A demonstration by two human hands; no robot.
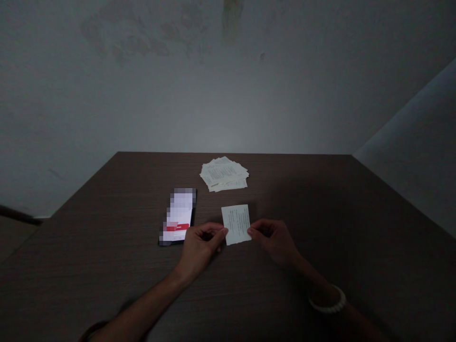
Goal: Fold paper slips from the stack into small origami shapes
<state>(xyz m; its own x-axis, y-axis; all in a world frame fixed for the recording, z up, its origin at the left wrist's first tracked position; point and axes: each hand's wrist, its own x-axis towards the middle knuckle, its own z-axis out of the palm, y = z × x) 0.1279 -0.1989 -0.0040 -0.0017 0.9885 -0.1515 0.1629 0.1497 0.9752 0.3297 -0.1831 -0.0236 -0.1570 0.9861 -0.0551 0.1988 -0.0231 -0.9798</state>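
One slip of paper (236,224), pinched from both sides

The slip sits just below the centre of the frame, directly between the fingertips of the two hands, so neither hand is the nearer one. The left hand (201,244) grips its left edge between thumb and fingers; the right hand (278,240) does the same at the right edge, at about the same height in the frame. Both grips are narrow and low on the paper – the upper part rises free above the fingertips. Its longer direction runs up the frame, leaning only a little, while the line from hand to hand crosses it from side to side. Small print covers the face, too fine to read; the bottom edge looks uneven. Whether the slip rests on the wood or is held slightly above it, I cannot tell.

Beyond it, higher in the frame, lies a loose pile of papers (224,172), their corners fanned out unevenly. A phone (180,213) with a lit, partly blurred screen is left of centre; the left hand overlaps its lower right corner in view, though contact is unclear. A pale bracelet (341,302) circles the right wrist at lower right.

The table (302,185) is dark brown with fine grain. Behind it stands a dim grey wall (228,99), stained toward the top of the frame.
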